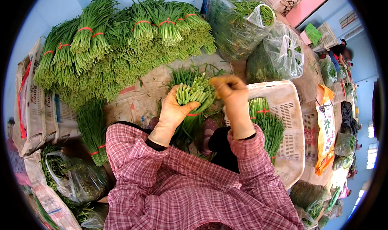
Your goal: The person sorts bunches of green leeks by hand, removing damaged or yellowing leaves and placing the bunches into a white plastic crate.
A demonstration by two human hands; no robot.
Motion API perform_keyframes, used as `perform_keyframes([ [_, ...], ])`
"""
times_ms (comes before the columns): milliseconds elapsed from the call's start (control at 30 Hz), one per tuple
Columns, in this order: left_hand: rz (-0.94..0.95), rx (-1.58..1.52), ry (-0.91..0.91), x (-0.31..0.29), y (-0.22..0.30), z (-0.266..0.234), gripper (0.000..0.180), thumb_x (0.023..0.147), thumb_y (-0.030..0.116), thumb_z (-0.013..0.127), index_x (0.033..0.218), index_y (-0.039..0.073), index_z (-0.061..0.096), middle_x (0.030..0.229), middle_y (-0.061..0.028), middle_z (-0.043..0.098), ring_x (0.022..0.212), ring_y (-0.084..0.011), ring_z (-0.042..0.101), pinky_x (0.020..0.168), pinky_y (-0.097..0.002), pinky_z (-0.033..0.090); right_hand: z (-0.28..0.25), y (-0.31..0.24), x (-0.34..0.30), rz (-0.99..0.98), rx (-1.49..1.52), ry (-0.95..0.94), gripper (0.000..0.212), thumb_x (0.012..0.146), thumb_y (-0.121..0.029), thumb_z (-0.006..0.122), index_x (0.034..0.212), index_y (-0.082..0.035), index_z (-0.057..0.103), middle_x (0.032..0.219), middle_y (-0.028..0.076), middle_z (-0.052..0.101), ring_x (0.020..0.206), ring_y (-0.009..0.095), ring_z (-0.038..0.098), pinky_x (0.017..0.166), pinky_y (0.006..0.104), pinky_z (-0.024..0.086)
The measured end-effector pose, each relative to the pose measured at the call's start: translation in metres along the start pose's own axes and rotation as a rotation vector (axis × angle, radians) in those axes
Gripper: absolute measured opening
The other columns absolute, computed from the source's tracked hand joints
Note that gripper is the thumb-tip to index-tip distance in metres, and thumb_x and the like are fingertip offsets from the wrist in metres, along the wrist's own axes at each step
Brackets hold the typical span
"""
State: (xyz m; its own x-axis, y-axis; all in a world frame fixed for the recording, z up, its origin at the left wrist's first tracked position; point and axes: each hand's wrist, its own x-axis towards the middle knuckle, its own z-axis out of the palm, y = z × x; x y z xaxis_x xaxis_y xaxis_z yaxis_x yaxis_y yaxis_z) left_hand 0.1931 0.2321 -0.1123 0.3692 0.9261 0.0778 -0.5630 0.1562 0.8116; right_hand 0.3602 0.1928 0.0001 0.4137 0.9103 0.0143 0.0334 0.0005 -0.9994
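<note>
My left hand (pixel 173 113), in a tan glove, is wrapped round a bunch of long green stems (pixel 197 93) in front of my lap. The pale cut ends of the bunch point up, and a red band (pixel 194 114) circles it lower down. Just right of those cut ends is my right hand (pixel 232 93), gloved too, its fingers curled together. Whatever its fingertips may grip is hidden. Loose greens (pixel 184 76) lie on the floor behind the bunch.
A big pile of red-banded bunches (pixel 137 48) fills the far left. To my right, a white plastic crate (pixel 297 129) holds a few bunches. Bagged greens (pixel 242 26) stand at the back; another bag (pixel 83 179) is at left. One banded bunch (pixel 92 129) leans beside my left knee.
</note>
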Motion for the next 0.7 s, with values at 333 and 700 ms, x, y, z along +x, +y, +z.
perform_keyframes([
  [333,-0.016,0.124,0.090,0.000,0.011,0.003,0.056,0.074,-0.011,0.079,0.122,0.002,0.053,0.111,-0.0041,0.066,0.099,-0.0149,0.064,0.089,-0.0298,0.054,-0.020,-0.001,0.001,0.194,-0.062,-0.082,0.025,0.096,-0.024,0.065,0.104,-0.001,0.071,0.084,0.010,0.071,0.071,0.016,0.065,0.067,0.0299,0.053],
  [700,1.063,1.024,-0.720,-0.012,0.068,0.121,0.034,0.073,0.023,0.073,0.105,0.014,0.067,0.115,-0.0054,0.065,0.114,-0.0331,0.058,0.093,-0.0498,0.050,-0.089,0.002,-0.028,0.964,1.314,-0.805,0.049,0.095,-0.050,0.058,0.108,-0.003,0.066,0.096,0.010,0.073,0.081,0.018,0.069,0.074,0.0351,0.059],
])
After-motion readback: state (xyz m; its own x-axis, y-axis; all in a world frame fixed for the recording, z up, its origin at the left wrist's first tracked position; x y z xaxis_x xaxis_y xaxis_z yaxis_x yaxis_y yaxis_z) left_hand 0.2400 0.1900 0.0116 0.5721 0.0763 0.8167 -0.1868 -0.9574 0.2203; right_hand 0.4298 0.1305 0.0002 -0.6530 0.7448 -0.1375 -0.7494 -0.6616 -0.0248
